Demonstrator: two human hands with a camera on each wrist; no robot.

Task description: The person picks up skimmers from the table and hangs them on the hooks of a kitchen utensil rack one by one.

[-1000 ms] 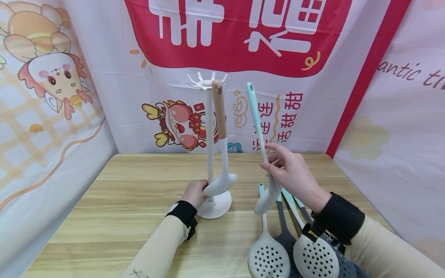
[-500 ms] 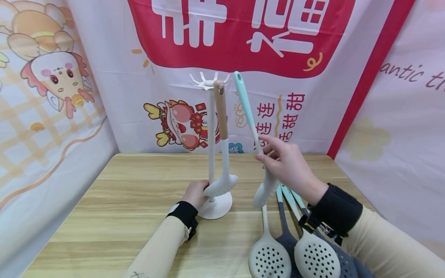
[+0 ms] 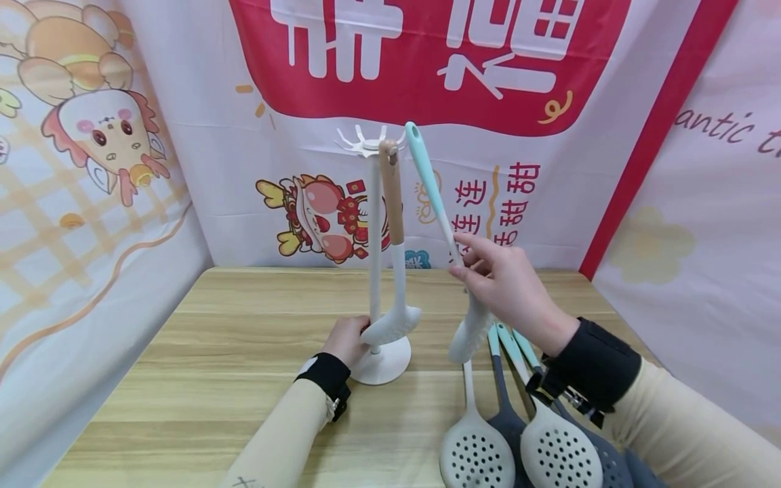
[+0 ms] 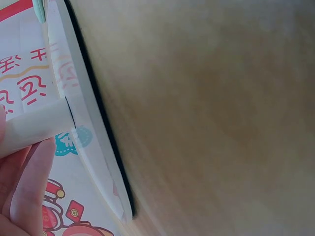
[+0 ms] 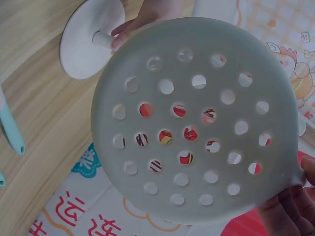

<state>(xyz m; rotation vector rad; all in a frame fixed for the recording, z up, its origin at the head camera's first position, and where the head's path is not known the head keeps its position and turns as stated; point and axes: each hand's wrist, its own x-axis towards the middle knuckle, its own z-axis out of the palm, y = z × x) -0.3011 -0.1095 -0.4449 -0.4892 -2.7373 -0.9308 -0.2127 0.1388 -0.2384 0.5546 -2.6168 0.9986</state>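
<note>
My left hand (image 3: 346, 341) grips the white pole of a utensil stand (image 3: 375, 237) low down, just above its round base (image 3: 393, 368). From the stand's ring of hooks hangs a wood-handled utensil (image 3: 394, 203) whose white head faces side-on. Right of it, my right hand (image 3: 509, 281) pinches a skimmer (image 3: 430, 183) by its pale shaft. The skimmer's mint handle points up and leans left, its top close to the hooks; its head hangs below the hand. In the right wrist view, the round perforated skimmer head (image 5: 162, 105) fills the middle, with fingers at its neck.
On the wooden table (image 3: 232, 352) at front right lie several mint-handled utensils, among them a light skimmer (image 3: 478, 457) and another light skimmer (image 3: 561, 454), with dark grey ones beneath. Printed cloth (image 3: 232, 156) rises behind the table and at both sides.
My right hand has brought the skimmer up and left, its handle top nearing the stand's hooks; lately it has barely moved. My left hand stays on the pole.
</note>
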